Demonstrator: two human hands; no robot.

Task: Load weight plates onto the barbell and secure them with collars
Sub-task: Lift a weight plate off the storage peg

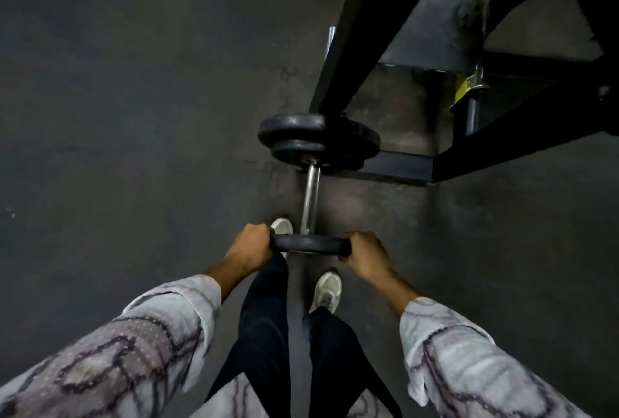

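Between both hands, fingers (264, 231) of each clamp the near weight plate's (310, 244) rim.

Dim light falls on a dark grey floor (117, 116), a black steel machine frame (502, 136) standing upper right.

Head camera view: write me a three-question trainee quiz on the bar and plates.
1. True or false: both hands grip the near weight plate, the left hand on one edge and the right hand on the other.
2. How many plates are stacked at the far end of the steel bar?
   A) none B) two C) five
3. Fill in: the far plates sit partly under a black ____ frame.

Key: 1 true; 2 B; 3 metal.
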